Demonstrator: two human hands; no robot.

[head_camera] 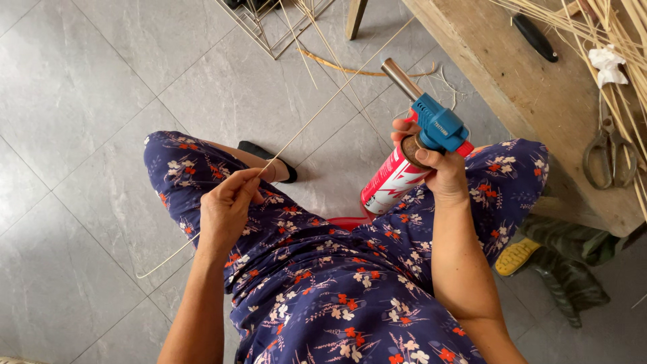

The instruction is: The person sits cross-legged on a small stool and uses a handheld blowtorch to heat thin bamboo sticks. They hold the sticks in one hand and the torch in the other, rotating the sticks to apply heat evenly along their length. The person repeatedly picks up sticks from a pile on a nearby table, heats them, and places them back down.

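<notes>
Over the lap, the left hand (226, 209) pinches one thin reed (323, 108) between its fingers, the reed slanting across the tiled floor; the right hand (438, 168) is clenched round one red gas can (387, 185) with a blue torch head (438, 125). One pair of scissors (610, 158) lies on the table (532, 94)

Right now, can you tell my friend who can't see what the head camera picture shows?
The right hand holds a red gas can with a blue torch head, while the left hand pinches a thin cane strip. Scissors lie on the wooden bench.
</notes>
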